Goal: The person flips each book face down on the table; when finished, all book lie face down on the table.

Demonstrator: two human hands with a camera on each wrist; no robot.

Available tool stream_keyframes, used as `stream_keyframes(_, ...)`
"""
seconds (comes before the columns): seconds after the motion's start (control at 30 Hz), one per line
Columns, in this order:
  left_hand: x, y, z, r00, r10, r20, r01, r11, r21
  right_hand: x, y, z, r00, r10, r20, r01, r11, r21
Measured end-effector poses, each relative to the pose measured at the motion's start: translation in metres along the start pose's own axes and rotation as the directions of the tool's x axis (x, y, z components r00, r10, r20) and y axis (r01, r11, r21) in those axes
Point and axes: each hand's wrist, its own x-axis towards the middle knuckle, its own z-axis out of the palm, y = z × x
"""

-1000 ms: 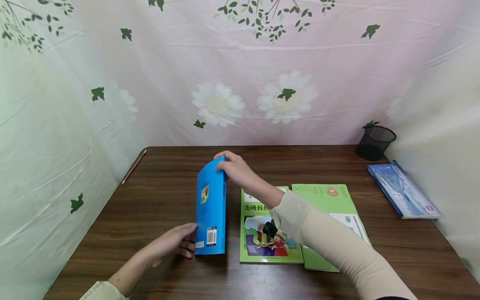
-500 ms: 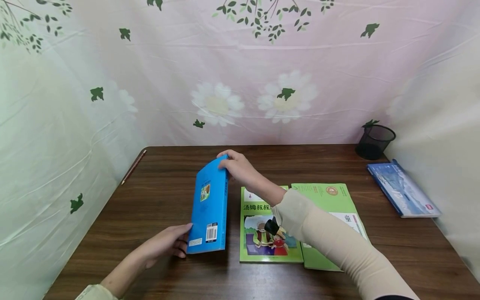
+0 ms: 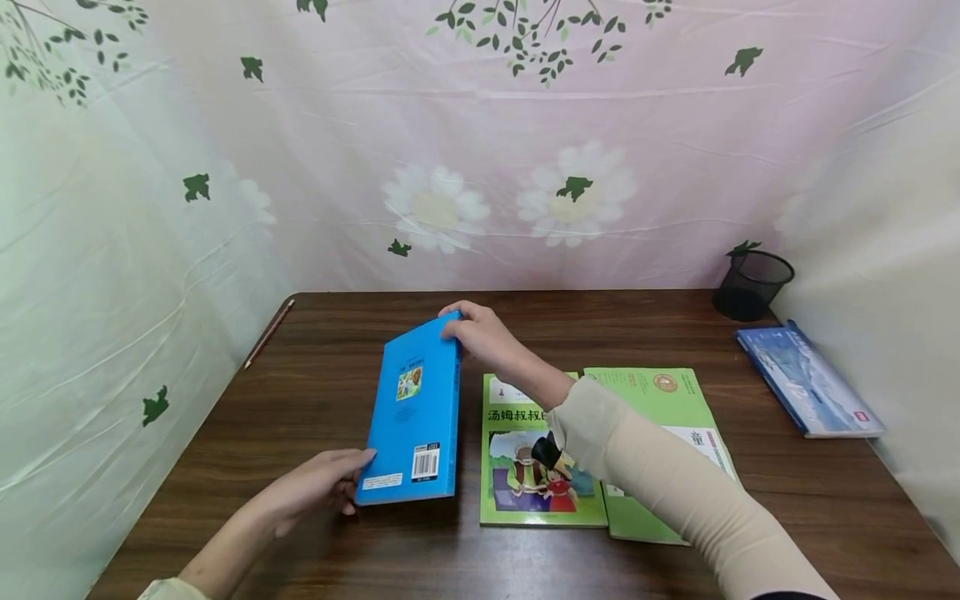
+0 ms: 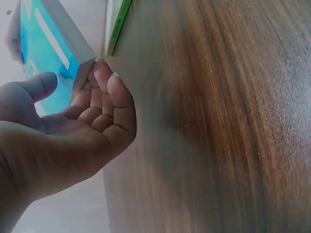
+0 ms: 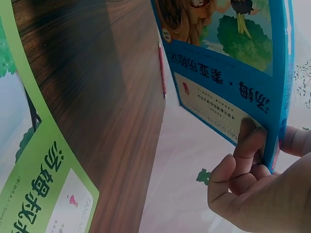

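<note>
A blue book [image 3: 412,417] leans back cover up over the brown table [image 3: 300,392], its spine side low on the right. My right hand [image 3: 480,333] pinches its far top corner; the right wrist view shows the fingers [image 5: 243,155] curled round the blue book [image 5: 228,63] edge. My left hand [image 3: 318,487] rests at the near left corner with fingers under the cover; in the left wrist view the fingers [image 4: 104,92] are loosely curled against the book [image 4: 48,53] edge.
Two green books [image 3: 540,450] [image 3: 667,417] lie flat to the right of the blue one. A blue-white book [image 3: 806,379] lies at the right edge, a black mesh cup [image 3: 750,285] behind it. A pencil [image 3: 267,333] lies along the left edge.
The blue book has tipped leftward from nearly upright on its spine toward flat, back cover now showing more. My left hand has moved slightly left under it.
</note>
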Motion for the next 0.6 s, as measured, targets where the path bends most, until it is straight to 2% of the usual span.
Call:
stream_keyframes(0.3,-0.006,0.004,-0.002,1.0,0.02,0.003,-0.02,1.0,-0.003,0.003,0.004,-0.001,1.0,0.026,-0.011,-0.025,1.0,0.006)
stream_keyframes(0.6,-0.013,0.006,-0.003,1.0,0.015,-0.026,-0.016,1.0,-0.016,0.006,0.007,-0.002,0.999,0.035,0.009,-0.035,0.999,0.002)
